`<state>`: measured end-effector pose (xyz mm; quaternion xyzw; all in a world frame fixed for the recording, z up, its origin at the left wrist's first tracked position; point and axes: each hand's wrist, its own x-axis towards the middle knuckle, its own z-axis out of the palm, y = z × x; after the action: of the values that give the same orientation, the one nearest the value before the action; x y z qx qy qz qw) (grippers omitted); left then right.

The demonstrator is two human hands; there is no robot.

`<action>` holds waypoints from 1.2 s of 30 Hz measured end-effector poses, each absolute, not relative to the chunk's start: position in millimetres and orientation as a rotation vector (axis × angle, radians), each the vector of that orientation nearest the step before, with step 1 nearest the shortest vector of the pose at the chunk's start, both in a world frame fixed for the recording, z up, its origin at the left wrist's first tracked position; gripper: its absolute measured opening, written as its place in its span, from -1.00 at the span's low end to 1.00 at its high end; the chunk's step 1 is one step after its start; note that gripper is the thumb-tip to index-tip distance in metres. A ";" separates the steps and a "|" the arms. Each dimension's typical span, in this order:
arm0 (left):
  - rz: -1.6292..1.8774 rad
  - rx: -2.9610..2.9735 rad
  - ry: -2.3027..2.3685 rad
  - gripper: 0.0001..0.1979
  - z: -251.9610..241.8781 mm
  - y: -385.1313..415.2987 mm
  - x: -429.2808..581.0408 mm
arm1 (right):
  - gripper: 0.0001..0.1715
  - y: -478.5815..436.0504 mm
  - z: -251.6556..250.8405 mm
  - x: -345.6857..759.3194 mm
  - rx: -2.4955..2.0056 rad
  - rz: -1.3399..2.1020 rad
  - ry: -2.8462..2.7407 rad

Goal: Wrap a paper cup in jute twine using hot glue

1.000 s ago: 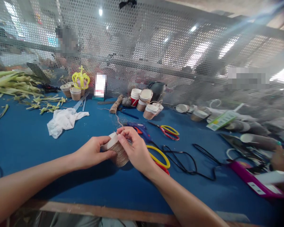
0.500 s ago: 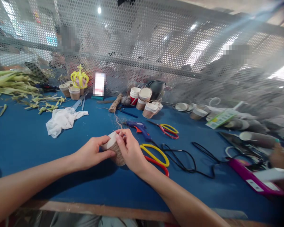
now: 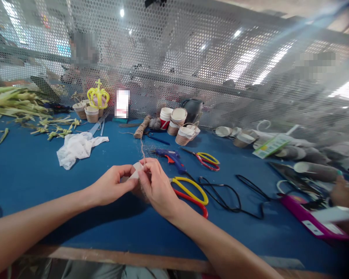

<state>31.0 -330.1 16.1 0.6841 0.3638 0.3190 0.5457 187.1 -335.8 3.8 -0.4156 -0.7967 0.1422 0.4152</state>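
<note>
Two bare hands work together near the middle of a blue table (image 3: 90, 228), close to its near edge. The left hand (image 3: 112, 186) grasps a small cup (image 3: 136, 171), thumb on one side of its pale upper band and fingers on the other. The right hand (image 3: 158, 186) pinches a strand of twine (image 3: 142, 147) at that band, its thumb and fingertips against the cup; the cup's brown lower wall is partly covered by this hand and blurred. The cup is tilted between the two hands. From the right fingertips the strand runs to the far side, up to a bundle of twine (image 3: 142, 127) lying on the table.

Just beyond the right hand lies a blue glue gun (image 3: 171, 157), with small scissors (image 3: 206, 159) to its right. Larger scissors (image 3: 192, 190) with yellow and red handles lie just right of the right hand, partly covered by it. A black cord (image 3: 235, 209) loops farther right, toward a purple box (image 3: 302, 217).

Left of the bundle, a crumpled white cloth (image 3: 75, 149) lies near pale green leaf strips (image 3: 14, 102). More cups (image 3: 184, 135) stand right of the bundle, before a perforated screen (image 3: 163, 58) on the far side.
</note>
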 end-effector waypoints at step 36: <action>0.648 2.126 0.361 -0.94 24.6 -343.6 27.4 | -0.83 -242.0 46.0 157.1 -1.344 1.368 -2.005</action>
<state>27.4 -343.6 24.6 0.8522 0.1447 0.2598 0.4304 157.1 -242.0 46.0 -0.4762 -0.7104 0.4849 0.1826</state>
